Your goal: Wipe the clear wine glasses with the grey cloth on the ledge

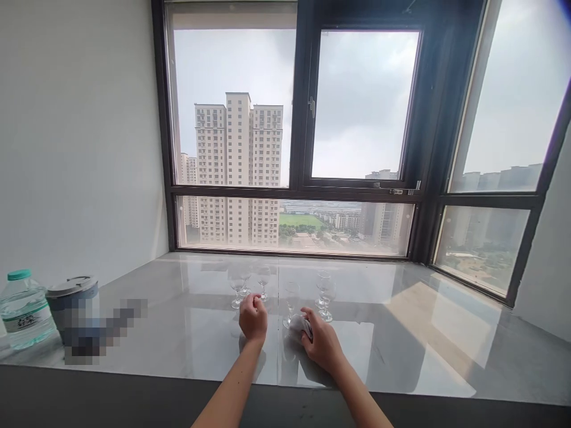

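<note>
- On the windowsill (182, 351), in 2 groups: 6 upright glasses (263, 278), seemingly already placed.
- In the right hand (323, 343), grip half-closed: 1 pale object (297, 327), not yet released.
- In the left hand (253, 319), curled: impossible to say what, if anything.

Pale object (298, 326) partly behind right fingers (313, 320)

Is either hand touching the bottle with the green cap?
No, the bottle stands at the far left of the ledge, apart from the left hand and right hand, which are by the stemmed glasses.
</note>
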Demonstrator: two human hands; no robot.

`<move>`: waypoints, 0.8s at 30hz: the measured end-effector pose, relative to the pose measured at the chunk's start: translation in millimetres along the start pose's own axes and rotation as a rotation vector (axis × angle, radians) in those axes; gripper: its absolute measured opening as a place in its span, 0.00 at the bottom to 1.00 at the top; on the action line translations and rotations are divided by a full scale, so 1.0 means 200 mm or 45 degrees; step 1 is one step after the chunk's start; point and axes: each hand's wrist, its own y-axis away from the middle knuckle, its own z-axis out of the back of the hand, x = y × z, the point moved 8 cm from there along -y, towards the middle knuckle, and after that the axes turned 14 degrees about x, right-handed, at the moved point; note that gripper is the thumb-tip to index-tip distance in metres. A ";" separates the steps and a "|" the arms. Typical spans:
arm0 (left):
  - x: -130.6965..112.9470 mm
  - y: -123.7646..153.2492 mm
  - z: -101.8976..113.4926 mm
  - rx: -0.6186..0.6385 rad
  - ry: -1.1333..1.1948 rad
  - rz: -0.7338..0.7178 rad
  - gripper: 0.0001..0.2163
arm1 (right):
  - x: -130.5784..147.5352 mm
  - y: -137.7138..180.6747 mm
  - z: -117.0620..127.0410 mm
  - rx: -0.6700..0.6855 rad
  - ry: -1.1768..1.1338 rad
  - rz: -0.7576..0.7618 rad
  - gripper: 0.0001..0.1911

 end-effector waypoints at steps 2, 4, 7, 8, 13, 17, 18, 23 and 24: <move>0.04 0.01 0.10 -0.259 -0.088 0.136 0.14 | 0.03 0.00 -0.03 0.075 -0.007 0.054 0.32; 0.08 0.00 0.13 -0.332 -0.121 0.252 0.12 | 0.07 -0.01 -0.06 0.146 -0.010 0.078 0.35; 0.14 -0.03 0.12 -0.303 -0.094 0.338 0.11 | 0.11 -0.01 -0.10 0.213 0.019 0.073 0.37; 0.15 -0.04 0.11 -0.278 -0.089 0.339 0.11 | 0.12 -0.01 -0.10 0.220 0.034 0.064 0.37; 0.16 -0.08 0.05 -0.117 -0.150 0.332 0.11 | 0.14 -0.01 -0.12 0.313 0.102 0.018 0.37; 0.17 -0.11 0.02 -0.052 -0.183 0.410 0.11 | 0.18 -0.02 -0.16 0.491 0.139 -0.004 0.37; 0.16 -0.11 0.02 -0.038 -0.184 0.414 0.10 | 0.18 -0.02 -0.16 0.513 0.140 -0.009 0.37; 0.18 -0.13 0.01 -0.005 -0.200 0.431 0.09 | 0.21 -0.03 -0.17 0.498 0.103 -0.027 0.38; 0.18 -0.14 0.01 -0.011 -0.204 0.435 0.10 | 0.21 -0.03 -0.16 0.484 0.098 -0.040 0.39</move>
